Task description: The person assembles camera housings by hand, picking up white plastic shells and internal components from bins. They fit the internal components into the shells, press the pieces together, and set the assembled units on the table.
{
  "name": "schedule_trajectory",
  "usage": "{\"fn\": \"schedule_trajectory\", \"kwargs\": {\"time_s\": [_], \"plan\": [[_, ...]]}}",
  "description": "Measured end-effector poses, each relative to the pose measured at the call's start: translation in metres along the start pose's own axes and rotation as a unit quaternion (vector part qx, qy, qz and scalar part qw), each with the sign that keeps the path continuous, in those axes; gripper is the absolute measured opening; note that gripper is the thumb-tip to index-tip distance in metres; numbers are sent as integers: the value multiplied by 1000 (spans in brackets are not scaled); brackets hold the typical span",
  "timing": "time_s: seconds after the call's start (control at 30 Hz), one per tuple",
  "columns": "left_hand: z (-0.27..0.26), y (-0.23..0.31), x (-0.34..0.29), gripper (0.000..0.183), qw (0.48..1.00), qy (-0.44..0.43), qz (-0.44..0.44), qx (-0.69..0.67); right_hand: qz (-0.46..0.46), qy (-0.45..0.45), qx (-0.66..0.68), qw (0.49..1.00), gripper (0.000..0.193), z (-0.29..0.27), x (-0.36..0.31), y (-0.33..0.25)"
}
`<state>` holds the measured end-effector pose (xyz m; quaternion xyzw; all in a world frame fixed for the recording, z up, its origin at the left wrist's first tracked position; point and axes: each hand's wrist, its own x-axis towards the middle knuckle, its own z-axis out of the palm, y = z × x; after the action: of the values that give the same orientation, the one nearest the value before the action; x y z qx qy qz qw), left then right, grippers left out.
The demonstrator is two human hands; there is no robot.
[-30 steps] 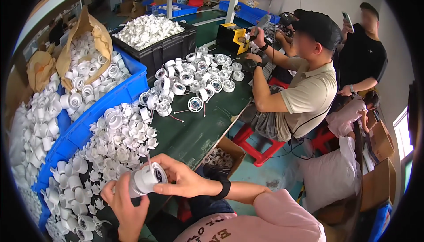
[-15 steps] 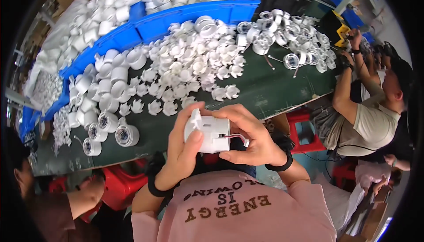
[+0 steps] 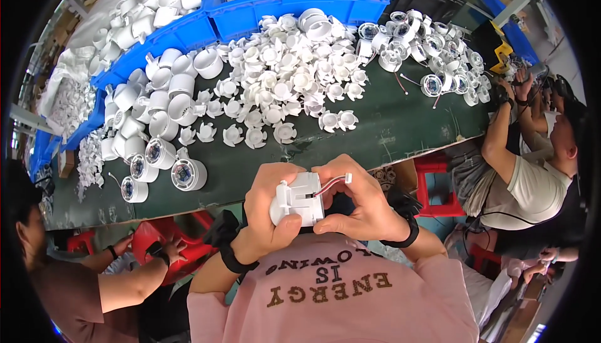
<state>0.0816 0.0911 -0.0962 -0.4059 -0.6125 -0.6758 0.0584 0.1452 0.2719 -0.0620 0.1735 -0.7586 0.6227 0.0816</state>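
Between my two hands, above my lap at the table's front edge, is a white plastic cylindrical housing (image 3: 294, 202). My left hand (image 3: 266, 208) grips its left end, thumb underneath and fingers over the top. My right hand (image 3: 360, 202) pinches the right end between thumb and fingers. From a slot in the housing's side comes a short red and dark cable (image 3: 328, 184) with a small white connector (image 3: 347, 178), close to my right fingers. What the housing contains is hidden.
A green table (image 3: 400, 120) carries a heap of white clawed caps (image 3: 282, 83), white cups (image 3: 181, 86), round units with wires (image 3: 432, 85) and several finished-looking units (image 3: 188, 174). Behind stand blue bins (image 3: 300, 6). Co-workers sit left (image 3: 69, 268) and right (image 3: 532, 186), near red stools (image 3: 432, 183).
The housing has turned in my hands, and its cable now points up and to the right. My view has shifted, so the table items appear higher and further right.
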Motion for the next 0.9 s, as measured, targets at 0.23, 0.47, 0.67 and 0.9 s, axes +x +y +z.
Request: {"fn": "schedule_trajectory", "kwargs": {"time_s": [0.23,0.47,0.67,0.9], "plan": [[-10,7,4,42,982,-26,-94,160,33,61,-95,993,65,8,4,8],[-1,17,-16,72,915,48,-380,-125,1,30,-167,985,67,10,6,13],[-15,23,-27,62,909,51,-376,-170,109,-121,76,984,63,8,12,34],[-35,23,-34,53,901,44,-390,-184,150,-94,105,979,47,35,9,34]]}}
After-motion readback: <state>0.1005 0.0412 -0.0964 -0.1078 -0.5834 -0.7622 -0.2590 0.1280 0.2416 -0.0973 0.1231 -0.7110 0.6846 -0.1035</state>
